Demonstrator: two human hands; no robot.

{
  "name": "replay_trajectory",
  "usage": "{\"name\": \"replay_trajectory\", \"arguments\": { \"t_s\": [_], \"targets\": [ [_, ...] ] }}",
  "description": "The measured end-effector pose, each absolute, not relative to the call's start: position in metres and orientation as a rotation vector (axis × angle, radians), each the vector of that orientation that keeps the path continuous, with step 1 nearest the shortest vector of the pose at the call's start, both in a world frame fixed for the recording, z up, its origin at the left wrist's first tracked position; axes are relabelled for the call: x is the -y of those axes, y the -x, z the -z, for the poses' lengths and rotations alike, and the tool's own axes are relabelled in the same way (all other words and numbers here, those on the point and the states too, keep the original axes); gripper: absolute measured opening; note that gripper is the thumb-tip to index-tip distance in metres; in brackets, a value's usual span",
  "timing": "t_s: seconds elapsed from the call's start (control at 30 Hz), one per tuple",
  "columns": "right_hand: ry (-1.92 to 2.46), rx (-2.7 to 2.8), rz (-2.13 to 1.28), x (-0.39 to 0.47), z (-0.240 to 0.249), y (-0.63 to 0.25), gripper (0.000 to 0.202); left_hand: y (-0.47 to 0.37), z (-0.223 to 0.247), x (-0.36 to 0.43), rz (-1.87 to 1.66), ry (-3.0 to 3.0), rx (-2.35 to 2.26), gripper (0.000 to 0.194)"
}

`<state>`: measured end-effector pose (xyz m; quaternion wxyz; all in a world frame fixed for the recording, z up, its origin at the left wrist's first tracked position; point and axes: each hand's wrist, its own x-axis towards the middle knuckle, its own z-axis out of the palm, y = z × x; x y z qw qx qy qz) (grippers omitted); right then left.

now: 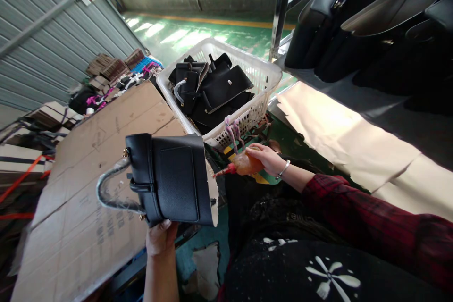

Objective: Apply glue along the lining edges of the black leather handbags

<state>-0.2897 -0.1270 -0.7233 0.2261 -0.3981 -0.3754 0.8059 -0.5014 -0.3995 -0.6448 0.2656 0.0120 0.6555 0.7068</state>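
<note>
Head view: left hand [161, 238] clamped on black handbag's [170, 179] lower edge, bag raised above cardboard sheet [88, 188]. Right hand [267, 158] closed around amber squeeze bottle [244, 164], just beside white basket [262, 75].

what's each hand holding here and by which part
The left hand grips the black handbag by its bottom edge. The right hand wraps the body of an amber squeeze bottle, red nozzle pointing at the bag.

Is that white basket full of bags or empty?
Partly full. The white basket holds a heap of black bags that reaches about its rim on the near side, while its far wall shows bare above them.
</note>
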Motion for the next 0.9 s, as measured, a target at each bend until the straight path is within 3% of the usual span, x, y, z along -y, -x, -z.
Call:
{"name": "replay_trajectory", "arguments": {
  "t_s": [0.23,0.9],
  "targets": [
    [1.056,1.094,-2.278,0.126,0.726,0.287,0.049,0.504,0.646,0.401,-1.867,-0.085,-1.773,0.065],
    [1.069,0.967,-2.448,0.138,0.723,0.276,0.048,0.500,0.640,0.395,-1.883,-0.072,-1.769,0.056]
  ]
}}
